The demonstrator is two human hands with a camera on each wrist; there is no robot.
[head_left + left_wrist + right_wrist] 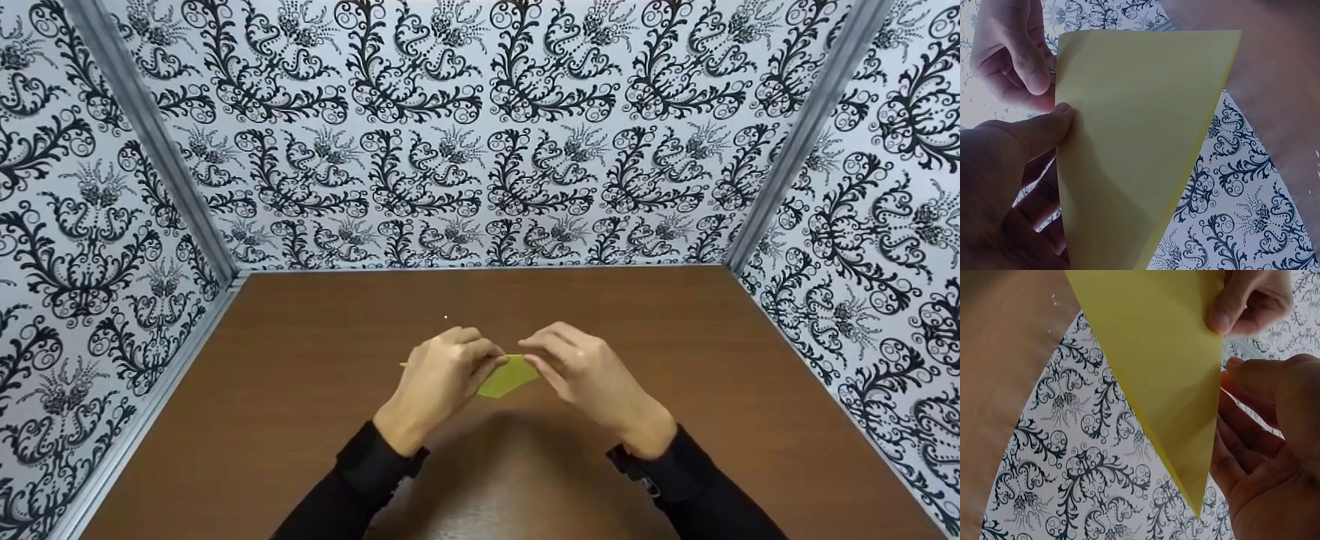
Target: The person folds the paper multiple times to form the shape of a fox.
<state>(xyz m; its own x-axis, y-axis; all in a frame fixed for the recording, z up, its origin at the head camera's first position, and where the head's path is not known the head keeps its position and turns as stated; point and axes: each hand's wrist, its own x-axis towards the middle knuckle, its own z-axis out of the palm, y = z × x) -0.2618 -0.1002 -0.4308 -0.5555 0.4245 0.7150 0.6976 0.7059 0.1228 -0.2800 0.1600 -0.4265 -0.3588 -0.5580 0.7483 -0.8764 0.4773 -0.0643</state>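
Note:
A folded yellow sheet of paper (510,379) with a slanting lower side is held up in front of me. My left hand (446,367) pinches its upper edge, thumb on the near face. In the left wrist view that thumb (1053,126) presses close to the edge of the paper (1129,112). The right hand (592,375) is at the same edge, farther right. Its thumb (1255,377) stands just off the paper (1151,343) in the right wrist view, while the loosely bent fingers meet the edge. The left hand covers part of the sheet in the head view.
Beneath the hands is a brown wooden table (300,315). Walls with a black-and-white scroll pattern (480,135) enclose it at the back and both sides, joined by grey metal posts (150,127). A tiny bright speck (446,316) shows beyond the left hand.

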